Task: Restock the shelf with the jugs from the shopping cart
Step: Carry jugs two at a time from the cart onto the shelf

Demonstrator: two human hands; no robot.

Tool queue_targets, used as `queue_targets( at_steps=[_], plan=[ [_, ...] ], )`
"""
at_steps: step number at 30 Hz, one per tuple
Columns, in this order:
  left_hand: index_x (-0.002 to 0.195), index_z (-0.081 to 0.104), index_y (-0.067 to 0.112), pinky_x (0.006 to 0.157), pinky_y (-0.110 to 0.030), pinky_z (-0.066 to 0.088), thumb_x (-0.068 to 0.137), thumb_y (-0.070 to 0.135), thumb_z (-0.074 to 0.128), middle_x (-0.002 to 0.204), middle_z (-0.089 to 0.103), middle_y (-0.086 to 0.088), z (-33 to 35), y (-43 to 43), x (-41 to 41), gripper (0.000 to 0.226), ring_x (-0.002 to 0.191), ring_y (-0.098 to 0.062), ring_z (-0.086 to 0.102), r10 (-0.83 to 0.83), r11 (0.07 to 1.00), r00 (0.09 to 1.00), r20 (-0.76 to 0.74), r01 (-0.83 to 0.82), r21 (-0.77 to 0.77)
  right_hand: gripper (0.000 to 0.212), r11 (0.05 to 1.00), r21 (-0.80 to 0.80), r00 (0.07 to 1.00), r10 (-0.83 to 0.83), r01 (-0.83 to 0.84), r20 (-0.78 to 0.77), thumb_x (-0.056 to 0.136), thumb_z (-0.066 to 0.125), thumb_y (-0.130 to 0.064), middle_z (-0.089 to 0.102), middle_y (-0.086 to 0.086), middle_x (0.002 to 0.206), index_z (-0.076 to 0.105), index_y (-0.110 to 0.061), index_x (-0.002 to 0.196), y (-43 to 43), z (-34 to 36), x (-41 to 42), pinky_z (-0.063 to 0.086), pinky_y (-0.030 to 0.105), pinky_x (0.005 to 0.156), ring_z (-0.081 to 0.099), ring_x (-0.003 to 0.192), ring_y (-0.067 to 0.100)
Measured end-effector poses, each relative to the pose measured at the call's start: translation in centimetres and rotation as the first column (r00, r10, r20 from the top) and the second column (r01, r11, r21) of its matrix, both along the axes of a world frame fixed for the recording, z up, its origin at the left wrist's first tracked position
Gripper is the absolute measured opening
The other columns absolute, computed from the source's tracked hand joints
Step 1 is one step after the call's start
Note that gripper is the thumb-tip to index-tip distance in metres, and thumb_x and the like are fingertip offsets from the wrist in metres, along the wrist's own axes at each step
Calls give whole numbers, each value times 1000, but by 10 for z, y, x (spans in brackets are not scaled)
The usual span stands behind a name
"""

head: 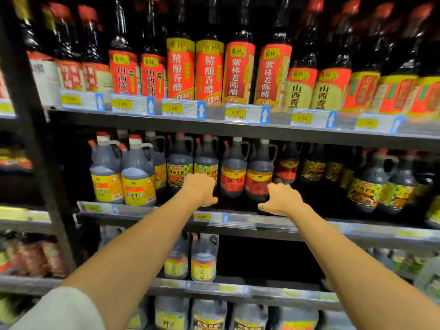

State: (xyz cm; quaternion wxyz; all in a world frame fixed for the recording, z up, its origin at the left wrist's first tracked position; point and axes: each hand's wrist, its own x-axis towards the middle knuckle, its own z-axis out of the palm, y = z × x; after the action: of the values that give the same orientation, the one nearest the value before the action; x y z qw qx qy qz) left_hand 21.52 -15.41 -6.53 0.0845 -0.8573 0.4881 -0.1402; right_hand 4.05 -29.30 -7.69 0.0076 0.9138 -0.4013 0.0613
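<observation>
Here the shelf [238, 221] fills the view: tall vinegar bottles [209, 70] on the tier above, dark jugs [233, 170] in a row on the middle tier, more on the tiers below. Both bare arms reach into the middle tier. The left hand [201, 190] is at the foot of a yellow-labelled jug [206, 163], fingers hidden behind the hand, so whether it grips I cannot tell. The right hand [282, 202] is loosely spread, thumb out, close by a red-labelled jug [259, 172], holding nothing I can make out. No cart shows. It looks like settling the front row. Done well, each jug would be pushed from low on its body so it slides rather than tips, labels turned forward, fronts level with the price rail [214, 217].
</observation>
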Motion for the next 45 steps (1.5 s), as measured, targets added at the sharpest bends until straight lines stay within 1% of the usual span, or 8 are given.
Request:
queue_targets(
  at_steps=[5, 11, 16, 24, 33, 39, 42, 45],
  plan=[
    [132, 49, 18, 85, -40, 48, 89, 56, 53, 124, 58, -7, -1, 22, -14, 58, 112, -29, 57, 63, 998, 998, 6, -63, 0, 61, 994, -57, 995, 95, -93, 33, 83, 65, -48, 47, 12, 136, 47, -14, 129, 20, 9, -11, 43, 46, 96, 43, 126, 33],
    [127, 50, 17, 86, -40, 47, 88, 57, 55, 123, 58, -7, 3, 68, -29, 55, 112, -30, 57, 95, 995, 995, 11, -95, -34, 52, 956, -170, 940, 271, -238, 206, 83, 66, -41, 53, 10, 125, 51, -10, 122, 68, 15, 1, 47, 39, 82, 52, 115, 30],
    [121, 52, 16, 71, -37, 42, 88, 56, 55, 116, 60, -7, -2, 132, -24, 52, 105, -30, 59, 116, 989, 993, -13, -116, -91, 50, 910, -187, 903, 400, -371, 155, 86, 66, -38, 51, 9, 125, 50, -11, 124, 128, 9, 26, 46, 41, 82, 49, 116, 30],
    [114, 56, 17, 80, -40, 50, 88, 52, 55, 111, 64, -8, -26, 299, 19, 44, 102, -31, 62, 295, 945, 952, -78, -303, -125, 55, 805, -170, 809, 585, -569, 63, 88, 66, -40, 51, 12, 127, 47, -11, 131, 271, -12, 102, 47, 42, 81, 49, 117, 33],
    [116, 58, 17, 71, -36, 45, 87, 49, 58, 110, 64, -7, -50, 515, 76, 44, 99, -30, 62, 549, 835, 833, -69, -550, -7, 50, 629, -68, 629, 777, -774, 29, 86, 66, -35, 50, 12, 126, 47, -11, 126, 479, -41, 204, 48, 43, 81, 49, 120, 34],
    [116, 53, 18, 63, -35, 47, 86, 52, 60, 103, 60, -3, -63, 625, 110, 45, 91, -24, 61, 703, 711, 703, -109, -696, 102, 61, 507, -11, 506, 862, -862, 27, 85, 69, -40, 49, 11, 133, 44, -13, 134, 571, -55, 264, 47, 43, 87, 47, 124, 32],
    [118, 53, 18, 70, -38, 47, 85, 53, 59, 111, 55, -5, -76, 665, 128, 48, 99, -27, 60, 760, 648, 636, -131, -758, 79, 54, 450, 0, 450, 892, -893, 32, 84, 70, -38, 52, 11, 127, 48, -11, 125, 607, -66, 298, 43, 38, 77, 50, 118, 32],
    [125, 49, 17, 74, -40, 45, 89, 52, 54, 121, 51, -9, -91, 698, 148, 51, 106, -30, 57, 795, 601, 591, -139, -798, 46, 52, 389, 19, 389, 921, -921, 7, 82, 71, -37, 50, 11, 125, 49, -12, 122, 642, -80, 338, 44, 40, 82, 47, 119, 32]
  ],
)
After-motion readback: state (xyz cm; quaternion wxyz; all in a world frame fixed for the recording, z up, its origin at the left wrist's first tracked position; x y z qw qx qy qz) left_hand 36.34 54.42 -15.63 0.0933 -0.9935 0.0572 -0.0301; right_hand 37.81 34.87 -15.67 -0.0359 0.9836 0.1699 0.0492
